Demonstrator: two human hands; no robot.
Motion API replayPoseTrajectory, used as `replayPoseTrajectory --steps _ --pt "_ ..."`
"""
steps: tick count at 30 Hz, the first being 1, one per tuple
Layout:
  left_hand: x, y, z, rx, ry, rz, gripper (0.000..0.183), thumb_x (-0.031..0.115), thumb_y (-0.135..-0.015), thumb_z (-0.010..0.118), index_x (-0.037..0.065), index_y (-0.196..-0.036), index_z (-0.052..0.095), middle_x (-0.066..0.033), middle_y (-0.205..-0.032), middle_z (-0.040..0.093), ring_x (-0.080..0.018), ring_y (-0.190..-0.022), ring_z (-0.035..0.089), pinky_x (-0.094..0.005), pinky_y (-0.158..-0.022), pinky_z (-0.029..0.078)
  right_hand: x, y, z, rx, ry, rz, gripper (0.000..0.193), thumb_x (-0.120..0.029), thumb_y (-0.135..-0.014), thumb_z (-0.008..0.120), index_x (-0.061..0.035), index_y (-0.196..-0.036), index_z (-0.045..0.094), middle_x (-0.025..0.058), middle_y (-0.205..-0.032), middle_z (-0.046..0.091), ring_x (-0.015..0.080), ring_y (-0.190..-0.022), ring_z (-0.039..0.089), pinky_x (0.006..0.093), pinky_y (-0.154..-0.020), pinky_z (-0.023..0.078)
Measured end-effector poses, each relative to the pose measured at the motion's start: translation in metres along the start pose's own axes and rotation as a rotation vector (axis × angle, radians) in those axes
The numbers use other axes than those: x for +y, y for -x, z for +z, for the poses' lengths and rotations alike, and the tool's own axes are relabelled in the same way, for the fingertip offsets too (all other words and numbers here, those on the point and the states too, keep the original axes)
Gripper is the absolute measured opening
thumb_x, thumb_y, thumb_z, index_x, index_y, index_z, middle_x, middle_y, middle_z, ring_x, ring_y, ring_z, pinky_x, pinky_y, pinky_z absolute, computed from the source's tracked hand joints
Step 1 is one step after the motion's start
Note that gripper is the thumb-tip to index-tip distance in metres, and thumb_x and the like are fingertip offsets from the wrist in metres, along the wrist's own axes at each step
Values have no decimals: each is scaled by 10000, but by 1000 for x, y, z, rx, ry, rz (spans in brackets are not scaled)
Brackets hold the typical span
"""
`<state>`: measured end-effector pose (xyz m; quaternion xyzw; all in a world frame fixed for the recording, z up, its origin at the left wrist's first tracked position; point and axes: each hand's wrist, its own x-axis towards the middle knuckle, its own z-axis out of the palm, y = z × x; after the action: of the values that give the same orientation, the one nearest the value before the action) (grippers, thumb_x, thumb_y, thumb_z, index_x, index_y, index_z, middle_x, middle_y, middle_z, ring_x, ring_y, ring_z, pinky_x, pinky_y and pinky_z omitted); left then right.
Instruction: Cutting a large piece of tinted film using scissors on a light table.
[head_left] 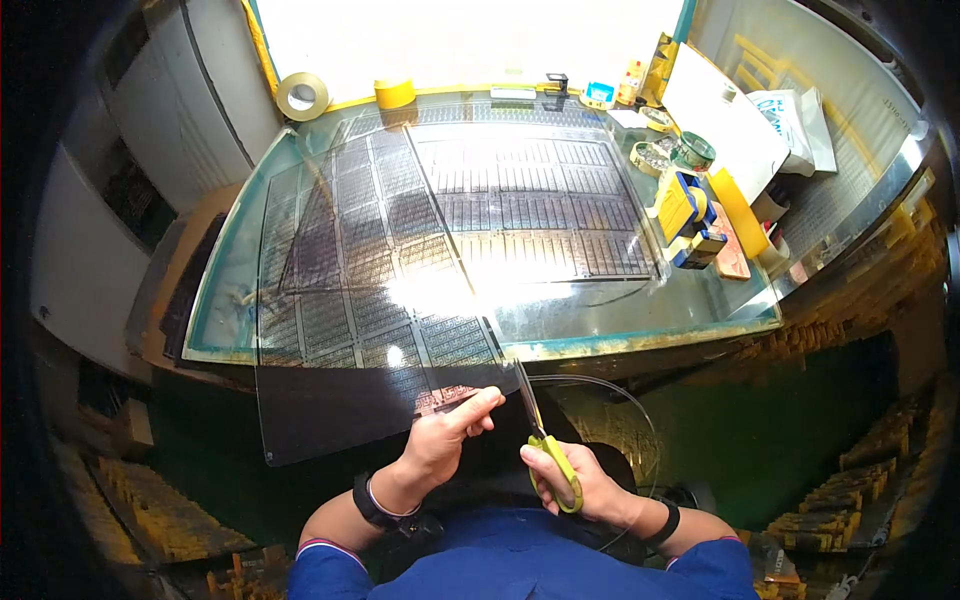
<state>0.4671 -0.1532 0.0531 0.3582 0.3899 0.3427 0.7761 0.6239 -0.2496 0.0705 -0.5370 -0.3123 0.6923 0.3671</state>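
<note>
Film sheet (360,310): ahead-left of me, long axis pointing away, near end overhanging the worktop (690,302).
My left hand (443,438): nearer, pinching the sheet's near edge by its right corner.
My right hand (592,488): wrapped round scissors (540,438), blades at the sheet's right edge.

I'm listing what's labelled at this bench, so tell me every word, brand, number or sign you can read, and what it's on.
White plastic bag with blue print, upper right: lettering shows; I don't copy out printed words.
Pale grey panel, far right: lettering shows, likewise not copied.
Large transparent film sheet with dark patterned rows: marks too small to read.
Small blue-and-white container at the back: print too small to read.
</note>
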Motion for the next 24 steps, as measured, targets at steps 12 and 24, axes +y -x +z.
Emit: replayPoseTrajectory --steps 12,24 --pt "33 37 -55 202 -38 113 191 182 -827 553 25 -741 621 -34 -607 573 -102 -519 514 -220 -481 380 -24 14 -38 -334 354 220 429 -457 -824 536 -62 -661 494 1 -525 452 84 -455 464 225 -426 360" --pt "73 97 -171 740 -66 594 330 93 -875 475 146 -1179 357 -118 -943 573 -166 -694 585 -254 -556 482 -41 18 -74 -294 260 -347 246 -239 -834 577 -13 -856 483 63 -819 527 100 -712 491 239 -632 416"
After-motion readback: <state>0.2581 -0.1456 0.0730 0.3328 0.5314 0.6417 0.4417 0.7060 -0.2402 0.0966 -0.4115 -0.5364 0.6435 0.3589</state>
